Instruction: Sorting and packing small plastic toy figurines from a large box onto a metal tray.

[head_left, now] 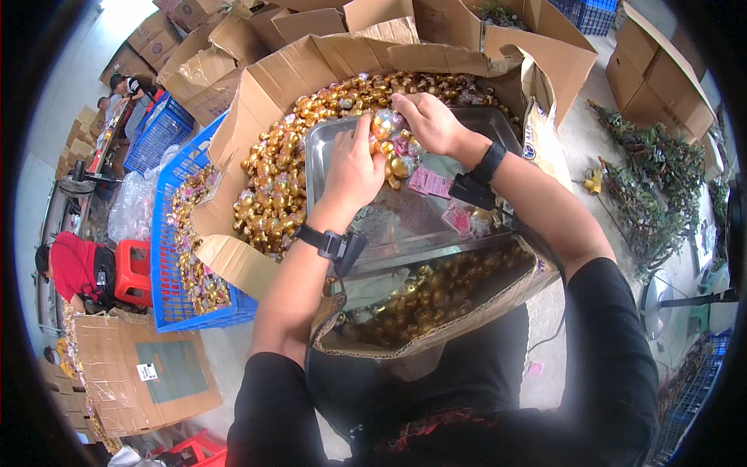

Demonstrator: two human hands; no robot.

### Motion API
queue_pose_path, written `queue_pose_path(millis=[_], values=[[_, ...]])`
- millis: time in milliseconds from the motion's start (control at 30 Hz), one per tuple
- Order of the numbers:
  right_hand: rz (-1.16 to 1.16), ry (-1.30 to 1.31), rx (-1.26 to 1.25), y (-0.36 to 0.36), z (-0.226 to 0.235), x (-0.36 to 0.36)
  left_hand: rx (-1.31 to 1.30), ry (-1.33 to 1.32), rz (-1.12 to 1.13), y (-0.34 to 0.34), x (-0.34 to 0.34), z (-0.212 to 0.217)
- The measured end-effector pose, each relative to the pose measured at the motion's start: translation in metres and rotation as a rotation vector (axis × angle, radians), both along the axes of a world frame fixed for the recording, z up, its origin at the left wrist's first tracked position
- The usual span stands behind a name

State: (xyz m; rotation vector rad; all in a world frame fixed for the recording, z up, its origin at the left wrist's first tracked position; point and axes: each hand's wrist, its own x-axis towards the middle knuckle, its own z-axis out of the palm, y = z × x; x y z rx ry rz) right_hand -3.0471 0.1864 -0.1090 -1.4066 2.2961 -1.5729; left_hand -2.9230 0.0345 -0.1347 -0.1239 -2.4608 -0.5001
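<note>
Over a metal tray [369, 227], both my hands are closed on a shiny gold figurine [400, 165] with iridescent and pink parts. My left hand [352, 175] grips its left side, with the index finger pointing upward. From the upper right, my right hand [436, 124] pinches its top; some of the fingertips are hidden. Pink printed cards [429, 183] lie on the tray just right of the figurine. Nearer me on the tray is a small pink-and-clear wrapped piece [457, 219]. The tray rests across a large open carton [257, 101] heaped with gold figurines [272, 183].
A blue plastic crate [166, 257] of more gold and pink pieces stands at the left. Green artificial branches [654, 179] lie on the floor at the right. Beyond are open cartons [443, 23], a red stool [134, 272] and several people at work on the left.
</note>
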Motion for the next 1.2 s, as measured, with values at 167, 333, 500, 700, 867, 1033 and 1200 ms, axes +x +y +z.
queue_pose_path(millis=[167,333,500,700,867,1033,1200], values=[[-0.006,-0.024,0.033,-0.001,-0.005,0.003,0.013,-0.053,0.009,0.001,0.002,-0.002],[-0.024,-0.043,0.007,-0.002,-0.01,0.006,0.006,-0.123,0.079,0.007,0.005,-0.001],[-0.012,-0.025,-0.01,-0.004,-0.017,0.003,0.013,-0.119,0.079,0.008,0.003,-0.003],[-0.137,0.353,0.387,0.006,0.024,0.0,0.029,-0.022,0.048,0.007,-0.005,-0.001],[-0.19,0.262,0.292,0.011,0.006,-0.019,-0.038,-0.188,0.167,-0.009,-0.007,-0.009],[-0.313,0.31,0.364,0.008,-0.012,-0.038,-0.256,-0.524,0.335,-0.035,0.004,0.003],[-0.203,0.22,0.756,0.021,-0.026,-0.044,-0.14,-0.663,0.283,-0.051,-0.021,0.05]])
